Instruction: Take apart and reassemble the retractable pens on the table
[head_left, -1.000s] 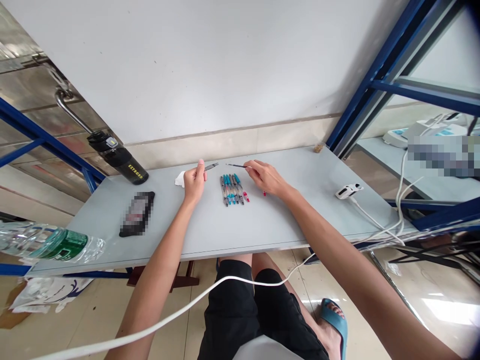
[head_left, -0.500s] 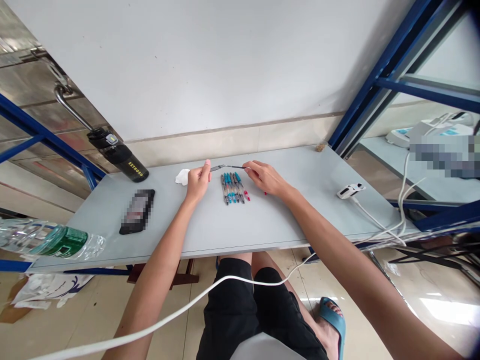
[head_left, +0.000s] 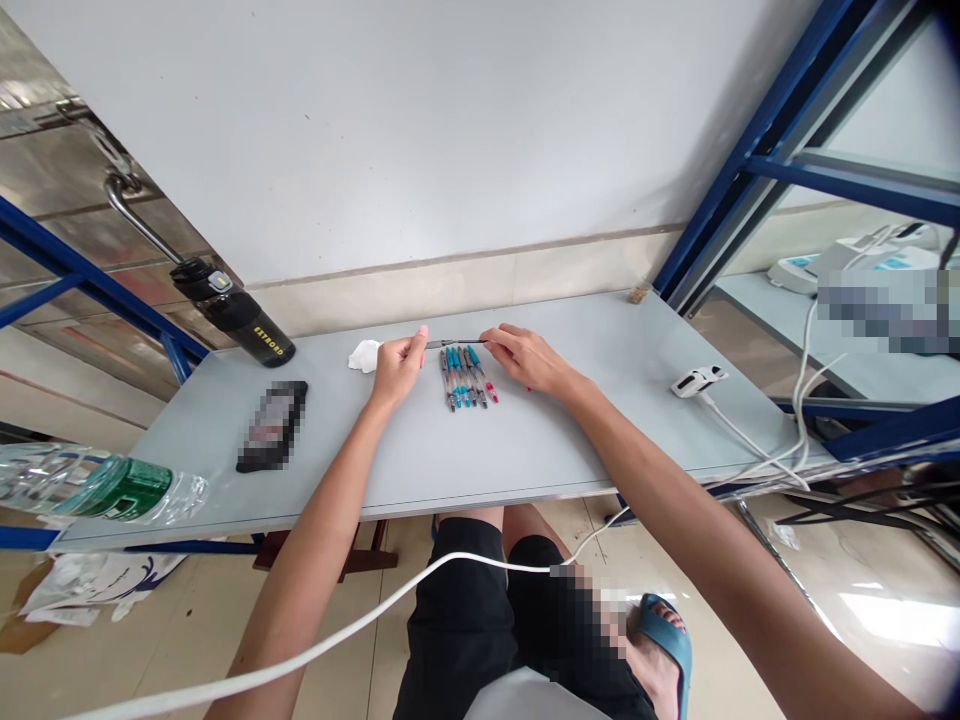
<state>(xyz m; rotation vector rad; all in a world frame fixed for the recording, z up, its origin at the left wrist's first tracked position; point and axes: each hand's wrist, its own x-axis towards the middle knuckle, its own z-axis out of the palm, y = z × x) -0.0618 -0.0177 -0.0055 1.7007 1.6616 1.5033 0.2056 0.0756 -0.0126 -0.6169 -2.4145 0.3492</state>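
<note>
My left hand [head_left: 399,370] is closed on the grey barrel of a pen [head_left: 439,344], thumb up. The fingertips of my right hand [head_left: 521,355] pinch a thin dark refill [head_left: 471,341], whose left end meets the barrel's tip. How far it sits inside is too small to tell. Just below, a row of several pens [head_left: 465,378] with grey and blue parts lies side by side on the grey table [head_left: 480,450]. At the row's right end is a small pink piece [head_left: 491,393]; another pink bit shows beside my right hand.
Crumpled white tissue [head_left: 364,356] lies left of my left hand. Farther left are a blurred phone [head_left: 272,425], a black bottle [head_left: 234,312] and a clear plastic bottle [head_left: 105,485]. A white device [head_left: 699,381] with a cable and a small cup [head_left: 638,293] are at right. A white cable crosses below.
The barrel and refill have come closer together and into one line. My right hand has shifted slightly left, my left hand slightly right.
</note>
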